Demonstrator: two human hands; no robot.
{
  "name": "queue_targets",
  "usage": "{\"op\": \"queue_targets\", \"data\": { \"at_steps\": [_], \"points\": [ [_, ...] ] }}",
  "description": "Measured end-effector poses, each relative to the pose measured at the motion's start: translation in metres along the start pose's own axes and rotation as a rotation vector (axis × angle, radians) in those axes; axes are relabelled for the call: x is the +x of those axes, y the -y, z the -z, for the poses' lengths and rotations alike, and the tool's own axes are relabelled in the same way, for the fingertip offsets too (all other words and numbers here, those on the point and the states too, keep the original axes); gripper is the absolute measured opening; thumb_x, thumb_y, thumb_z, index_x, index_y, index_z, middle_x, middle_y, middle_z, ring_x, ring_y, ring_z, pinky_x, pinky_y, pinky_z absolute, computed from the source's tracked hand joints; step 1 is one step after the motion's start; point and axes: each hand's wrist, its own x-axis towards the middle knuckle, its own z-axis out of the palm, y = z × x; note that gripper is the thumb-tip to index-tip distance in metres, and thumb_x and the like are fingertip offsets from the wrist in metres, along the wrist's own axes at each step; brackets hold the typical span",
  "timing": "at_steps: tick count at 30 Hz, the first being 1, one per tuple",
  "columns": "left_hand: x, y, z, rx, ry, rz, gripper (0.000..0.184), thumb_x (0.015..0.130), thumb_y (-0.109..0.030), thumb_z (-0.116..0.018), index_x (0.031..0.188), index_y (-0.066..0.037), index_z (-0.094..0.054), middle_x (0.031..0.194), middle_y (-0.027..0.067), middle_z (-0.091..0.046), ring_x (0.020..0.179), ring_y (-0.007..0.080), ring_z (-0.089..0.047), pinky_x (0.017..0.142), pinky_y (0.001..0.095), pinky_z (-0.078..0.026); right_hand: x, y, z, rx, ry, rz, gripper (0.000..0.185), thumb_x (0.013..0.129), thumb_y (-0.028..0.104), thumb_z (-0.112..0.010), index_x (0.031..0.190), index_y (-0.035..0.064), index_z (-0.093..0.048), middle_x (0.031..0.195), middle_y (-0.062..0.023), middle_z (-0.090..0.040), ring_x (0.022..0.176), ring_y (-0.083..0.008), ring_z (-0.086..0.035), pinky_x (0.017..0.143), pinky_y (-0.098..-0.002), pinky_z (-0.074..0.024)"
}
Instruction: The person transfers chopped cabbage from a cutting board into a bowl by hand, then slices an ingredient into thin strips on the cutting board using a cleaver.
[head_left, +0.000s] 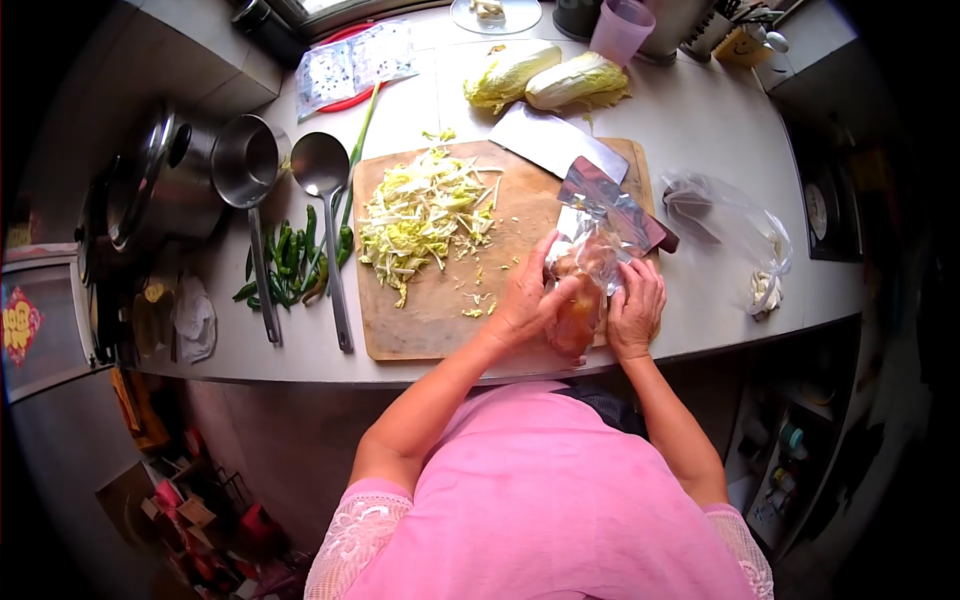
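Observation:
My left hand [530, 290] grips the left side of a shiny clear-and-silver package [577, 310] with reddish-brown food inside; its exact kind I cannot make out. My right hand [637, 310] holds the package's right side, fingers curled against it. The package lies over the right part of a wooden cutting board [430, 330], its silvery, dark-printed end pointing away from me. Just beyond it rests a cleaver [560, 140] with a bright broad blade, partly covered by the package. Shredded napa cabbage [415, 220] is heaped on the board's left half.
Left of the board lie a ladle [320, 165], a deep metal scoop [245, 160] and green peppers [290, 260]. A lidded pot [150, 190] stands farther left. Two napa cabbage pieces [575, 80] and a pink cup [622, 30] are behind. A plastic bag [740, 225] sits right.

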Motion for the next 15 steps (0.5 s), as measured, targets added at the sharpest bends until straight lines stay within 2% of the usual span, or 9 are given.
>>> {"op": "queue_targets", "data": {
  "at_steps": [1,2,4,6,7,8,10,12,15],
  "points": [
    [0.003,0.008,0.008,0.186,-0.025,-0.120,0.060,0.082,-0.020,-0.063,0.134,-0.006,-0.036,0.122,0.0182,-0.050,0.111,0.0311,-0.052,0.092,0.0386,-0.041,0.000,0.000,0.000,-0.005,0.004,0.001,0.034,0.080,0.008,-0.049,0.113,0.0085,-0.053,0.119,-0.0099,-0.050,0.121,-0.0292,-0.041,0.106,-0.0463,-0.0238],
    [0.011,0.017,0.019,0.611,-0.119,-0.402,0.054,0.082,-0.027,-0.062,0.130,-0.011,-0.044,0.127,0.0150,-0.048,0.123,0.0321,-0.041,0.102,0.0439,-0.032,0.001,0.001,0.001,-0.012,0.005,0.001,0.034,0.080,0.008,-0.049,0.113,0.0086,-0.053,0.119,-0.0099,-0.050,0.121,-0.0290,-0.041,0.106,-0.0463,-0.0238],
    [0.029,0.033,0.041,1.035,-0.066,-0.495,0.046,0.083,-0.032,-0.060,0.126,-0.018,-0.049,0.132,0.0127,-0.044,0.131,0.0311,-0.029,0.110,0.0501,-0.014,0.000,-0.001,0.000,-0.019,0.005,0.004,0.034,0.080,0.008,-0.049,0.113,0.0087,-0.053,0.120,-0.0099,-0.050,0.121,-0.0290,-0.041,0.106,-0.0463,-0.0238],
    [0.050,0.042,0.065,1.272,-0.023,-0.458,0.041,0.084,-0.034,-0.057,0.123,-0.022,-0.052,0.133,0.0099,-0.043,0.133,0.0302,-0.025,0.111,0.0543,-0.003,0.000,-0.001,-0.001,-0.025,0.003,0.009,0.034,0.080,0.008,-0.049,0.113,0.0088,-0.053,0.120,-0.0098,-0.050,0.121,-0.0289,-0.041,0.106,-0.0463,-0.0238],
    [0.058,0.045,0.074,1.281,-0.011,-0.404,0.041,0.084,-0.035,-0.056,0.122,-0.022,-0.052,0.135,0.0080,-0.042,0.134,0.0288,-0.025,0.109,0.0572,0.000,0.000,-0.001,-0.001,-0.022,0.000,0.010,0.034,0.080,0.009,-0.049,0.113,0.0090,-0.053,0.120,-0.0097,-0.050,0.121,-0.0289,-0.041,0.106,-0.0463,-0.0239],
    [0.064,0.049,0.086,1.265,-0.029,-0.428,0.038,0.085,-0.031,-0.053,0.121,-0.020,-0.052,0.133,0.0066,-0.045,0.131,0.0286,-0.031,0.108,0.0590,-0.005,0.000,-0.001,0.000,-0.020,-0.003,0.011,0.034,0.080,0.009,-0.049,0.113,0.0091,-0.053,0.119,-0.0096,-0.050,0.121,-0.0289,-0.041,0.106,-0.0463,-0.0240],
    [0.070,0.058,0.108,1.486,-0.065,-0.405,0.034,0.086,-0.024,-0.051,0.119,-0.017,-0.053,0.129,0.0066,-0.050,0.126,0.0285,-0.039,0.107,0.0592,-0.013,0.002,0.000,0.000,-0.021,-0.007,0.010,0.033,0.080,0.009,-0.049,0.113,0.0093,-0.053,0.119,-0.0095,-0.050,0.121,-0.0288,-0.041,0.106,-0.0463,-0.0241],
    [0.064,0.059,0.126,1.421,-0.095,-0.330,0.029,0.087,-0.020,-0.049,0.115,-0.015,-0.056,0.124,0.0067,-0.053,0.121,0.0289,-0.045,0.104,0.0590,-0.020,0.000,0.000,0.002,-0.020,-0.002,-0.001,0.033,0.080,0.009,-0.049,0.113,0.0095,-0.054,0.119,-0.0093,-0.050,0.121,-0.0288,-0.041,0.106,-0.0464,-0.0242],
    [0.047,0.049,0.139,1.338,-0.101,-0.235,0.023,0.087,-0.023,-0.052,0.107,-0.013,-0.060,0.121,0.0063,-0.053,0.120,0.0290,-0.045,0.103,0.0594,-0.021,0.000,0.000,0.001,-0.017,-0.004,0.003,0.034,0.080,0.008,-0.049,0.113,0.0098,-0.054,0.118,-0.0090,-0.050,0.121,-0.0287,-0.041,0.106,-0.0463,-0.0243]
  ]
}}
